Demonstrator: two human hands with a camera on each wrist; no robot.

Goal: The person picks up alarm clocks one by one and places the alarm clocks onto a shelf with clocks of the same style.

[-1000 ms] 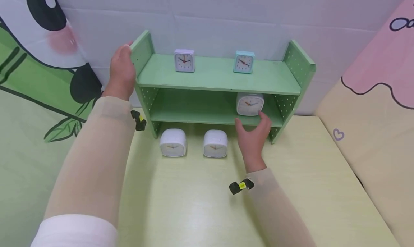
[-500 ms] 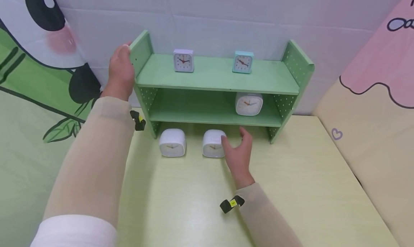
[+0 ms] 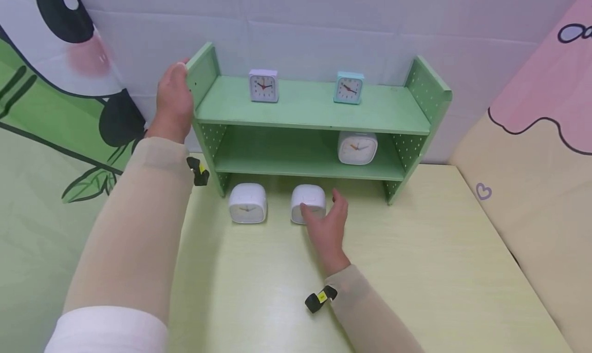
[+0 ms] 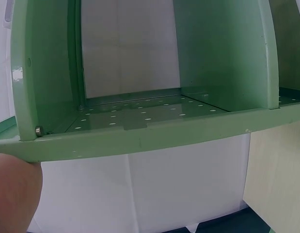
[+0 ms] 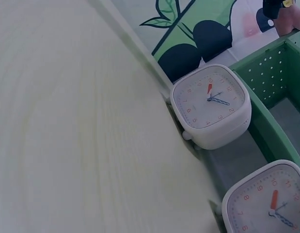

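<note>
My left hand [image 3: 174,101] holds the upper left side panel of the green shelf [image 3: 300,175]; in the left wrist view only part of that hand [image 4: 16,191] shows at the panel's edge. My right hand [image 3: 326,229] is at a white alarm clock [image 3: 307,192] on the table, thumb in front of its face and fingers spread past its right side. The fingers are not curled round it. In the right wrist view this clock [image 5: 266,199] is at the lower right, with no right fingers visible. Another white alarm clock [image 3: 247,204] stands to its left.
On the top board stand a small purple clock [image 3: 264,86] and a small teal clock [image 3: 349,88]. A third white clock [image 3: 357,148] sits on the middle board's right part. The pale wooden table [image 3: 439,271] extends in front, with printed cloth [image 3: 314,14] behind.
My right hand has moved down and left, from beside the white clock on the middle board to the nearer white clock on the table. My left hand has stayed on the shelf panel.
</note>
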